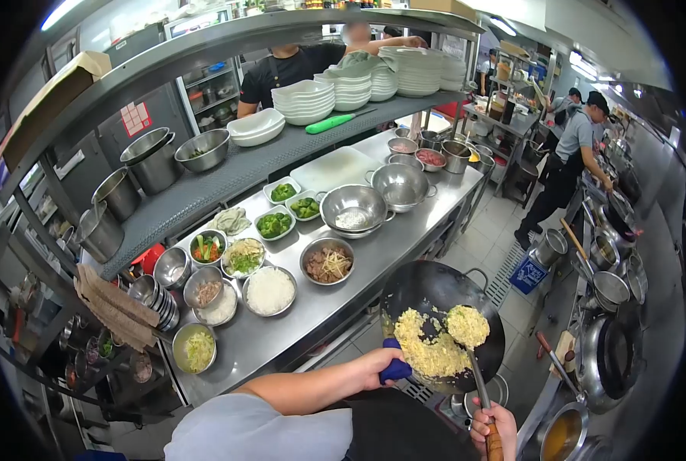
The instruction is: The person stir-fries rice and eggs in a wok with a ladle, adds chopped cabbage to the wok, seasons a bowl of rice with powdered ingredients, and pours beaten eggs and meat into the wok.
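My left hand [374,370] is closed around a blue cloth [396,371] at the near rim of a dark wok [477,284]. The wok is held in front of me, beside the steel counter. Yellow fried rice [420,355], which looks mixed with egg, lies across its left and lower part. In my right hand [497,426] is the wooden handle of a ladle [480,380]. Its bowl, over the wok, is heaped with the same rice and hides the metal beneath.
The steel counter [328,288] holds a bowl of meat strips [327,261], a bowl of white rice [270,292], green vegetables [275,225] and colanders [353,206]. Stacked white dishes [303,102] stand on the shelf above. Another person [577,146] works at the stove line on the right.
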The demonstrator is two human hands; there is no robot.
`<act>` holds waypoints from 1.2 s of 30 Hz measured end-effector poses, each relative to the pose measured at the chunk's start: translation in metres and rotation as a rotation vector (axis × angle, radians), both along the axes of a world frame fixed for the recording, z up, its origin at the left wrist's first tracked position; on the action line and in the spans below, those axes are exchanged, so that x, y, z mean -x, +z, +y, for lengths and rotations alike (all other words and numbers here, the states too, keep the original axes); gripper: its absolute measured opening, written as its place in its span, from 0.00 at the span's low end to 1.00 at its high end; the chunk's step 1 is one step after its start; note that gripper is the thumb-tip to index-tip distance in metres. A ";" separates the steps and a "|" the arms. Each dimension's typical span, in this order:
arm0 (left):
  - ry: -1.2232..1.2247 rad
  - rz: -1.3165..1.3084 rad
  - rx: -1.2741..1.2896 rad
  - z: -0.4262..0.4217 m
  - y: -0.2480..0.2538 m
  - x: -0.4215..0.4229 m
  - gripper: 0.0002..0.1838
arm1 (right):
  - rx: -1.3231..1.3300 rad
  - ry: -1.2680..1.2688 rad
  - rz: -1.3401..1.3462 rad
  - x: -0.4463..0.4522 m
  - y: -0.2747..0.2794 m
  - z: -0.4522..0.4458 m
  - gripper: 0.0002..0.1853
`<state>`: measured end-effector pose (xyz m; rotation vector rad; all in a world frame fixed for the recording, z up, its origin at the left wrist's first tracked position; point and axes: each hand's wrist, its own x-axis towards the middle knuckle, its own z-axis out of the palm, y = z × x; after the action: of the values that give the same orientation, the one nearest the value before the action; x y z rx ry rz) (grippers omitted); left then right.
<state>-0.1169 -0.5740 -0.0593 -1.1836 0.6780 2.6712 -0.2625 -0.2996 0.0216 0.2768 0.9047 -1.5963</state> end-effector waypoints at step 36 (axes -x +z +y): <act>0.097 0.205 0.017 -0.015 0.019 -0.027 0.09 | 0.179 0.174 0.196 0.021 0.078 -0.115 0.13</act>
<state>-0.0898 -0.5890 -0.0405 -0.9791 0.6892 2.9020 -0.2837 -0.4148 0.0996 -0.0843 0.9016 -1.5483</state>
